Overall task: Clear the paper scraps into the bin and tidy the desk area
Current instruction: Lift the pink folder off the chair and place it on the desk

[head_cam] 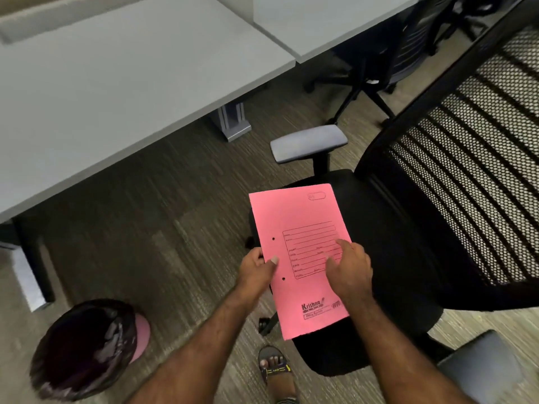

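Note:
A pink paper file folder (294, 217) with a printed form on its cover is held over the front of a black office chair seat (388, 243). My left hand (256, 272) pinches the folder's left edge, thumb on top near the punched holes. My right hand (350, 272) rests on the cover with fingers spread across the printed lines. A round pink bin (87, 348) lined with a dark plastic bag stands on the floor at the lower left, well left of both hands. No paper scraps show on the grey desk (102, 83).
The chair's mesh back (466, 170) and grey armrests (309, 142) fill the right side. Desk legs (233, 123) stand under the desk edge. Another black chair (379, 68) sits under the far desk. My sandalled foot (275, 371) is on the carpet below the folder.

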`<state>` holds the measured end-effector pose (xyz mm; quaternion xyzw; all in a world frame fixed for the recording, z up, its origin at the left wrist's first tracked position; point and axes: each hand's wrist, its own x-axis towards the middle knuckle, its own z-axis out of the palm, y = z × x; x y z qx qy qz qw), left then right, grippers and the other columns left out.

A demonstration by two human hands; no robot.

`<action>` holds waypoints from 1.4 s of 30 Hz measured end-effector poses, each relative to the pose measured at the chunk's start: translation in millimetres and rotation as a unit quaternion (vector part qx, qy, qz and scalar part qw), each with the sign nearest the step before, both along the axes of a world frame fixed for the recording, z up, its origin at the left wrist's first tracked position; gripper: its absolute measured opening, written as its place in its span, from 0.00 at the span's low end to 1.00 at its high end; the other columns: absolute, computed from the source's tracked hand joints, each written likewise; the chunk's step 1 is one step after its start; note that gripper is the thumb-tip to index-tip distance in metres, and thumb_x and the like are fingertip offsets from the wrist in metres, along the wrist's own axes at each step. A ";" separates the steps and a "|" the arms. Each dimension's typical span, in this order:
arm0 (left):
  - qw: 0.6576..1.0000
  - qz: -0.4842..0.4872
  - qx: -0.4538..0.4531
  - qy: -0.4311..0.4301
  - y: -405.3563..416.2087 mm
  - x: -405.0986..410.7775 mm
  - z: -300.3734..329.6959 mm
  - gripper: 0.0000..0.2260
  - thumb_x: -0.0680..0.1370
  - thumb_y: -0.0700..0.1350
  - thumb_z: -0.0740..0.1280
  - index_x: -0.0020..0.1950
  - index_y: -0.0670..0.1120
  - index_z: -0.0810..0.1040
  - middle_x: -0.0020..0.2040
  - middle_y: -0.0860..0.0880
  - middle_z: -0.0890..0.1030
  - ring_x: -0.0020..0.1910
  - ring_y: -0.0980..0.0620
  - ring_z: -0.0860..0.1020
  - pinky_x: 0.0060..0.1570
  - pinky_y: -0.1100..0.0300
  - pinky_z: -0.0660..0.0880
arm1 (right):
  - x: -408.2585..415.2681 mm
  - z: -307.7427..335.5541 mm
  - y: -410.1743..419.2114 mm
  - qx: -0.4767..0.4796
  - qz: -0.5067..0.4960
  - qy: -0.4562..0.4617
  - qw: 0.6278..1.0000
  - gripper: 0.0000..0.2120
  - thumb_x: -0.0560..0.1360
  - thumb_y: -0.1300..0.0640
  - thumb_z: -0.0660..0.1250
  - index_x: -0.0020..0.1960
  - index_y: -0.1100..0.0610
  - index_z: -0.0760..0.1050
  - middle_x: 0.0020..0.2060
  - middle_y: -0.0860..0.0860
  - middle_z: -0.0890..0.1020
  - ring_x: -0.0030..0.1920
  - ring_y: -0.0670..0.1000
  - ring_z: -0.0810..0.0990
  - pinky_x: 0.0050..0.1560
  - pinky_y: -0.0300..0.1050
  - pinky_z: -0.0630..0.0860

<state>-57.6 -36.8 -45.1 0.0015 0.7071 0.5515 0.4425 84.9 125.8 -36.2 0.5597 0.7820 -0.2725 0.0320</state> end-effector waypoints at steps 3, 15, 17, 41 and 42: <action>1.000 0.000 0.021 0.009 -13.4 -18.5 13.7 0.09 0.76 0.45 0.71 0.43 0.60 0.82 0.39 0.56 0.86 0.37 0.60 0.84 0.33 0.64 0.79 | -11.0 7.7 -8.1 -0.029 -0.007 0.031 0.999 0.30 0.80 0.45 0.69 0.80 0.48 0.67 0.72 0.53 0.72 0.71 0.58 0.73 0.72 0.66 0.73; 0.996 0.044 0.062 0.038 -126.0 -144.6 94.4 0.09 0.82 0.40 0.68 0.62 0.42 0.78 0.55 0.45 0.88 0.52 0.48 0.87 0.50 0.55 0.84 | -104.2 44.5 -75.7 -0.137 -0.042 0.193 0.971 0.37 0.77 0.31 0.70 0.78 0.51 0.69 0.57 0.47 0.83 0.57 0.54 0.85 0.59 0.58 0.82; 0.996 0.055 0.059 0.036 -149.2 -166.2 108.3 0.09 0.82 0.41 0.69 0.62 0.44 0.79 0.55 0.45 0.88 0.53 0.47 0.87 0.51 0.54 0.85 | -124.2 51.1 -88.0 -0.145 -0.039 0.229 0.962 0.27 0.77 0.36 0.73 0.69 0.50 0.76 0.55 0.47 0.86 0.52 0.51 0.87 0.55 0.57 0.85; 0.975 0.193 0.071 0.085 -355.2 -346.3 224.7 0.09 0.80 0.50 0.70 0.59 0.50 0.84 0.53 0.49 0.89 0.50 0.50 0.88 0.51 0.53 0.82 | -372.1 195.3 -227.6 -0.286 0.070 0.335 0.895 0.11 0.81 0.52 0.73 0.62 0.49 0.78 0.47 0.51 0.90 0.44 0.56 0.91 0.47 0.59 0.88; 0.973 0.201 0.074 0.084 -359.9 -353.6 226.7 0.09 0.80 0.50 0.71 0.58 0.50 0.84 0.53 0.49 0.89 0.50 0.50 0.88 0.49 0.54 0.82 | -382.8 198.2 -230.7 -0.283 0.076 0.336 0.895 0.11 0.81 0.52 0.73 0.62 0.49 0.78 0.47 0.50 0.90 0.44 0.55 0.91 0.47 0.59 0.88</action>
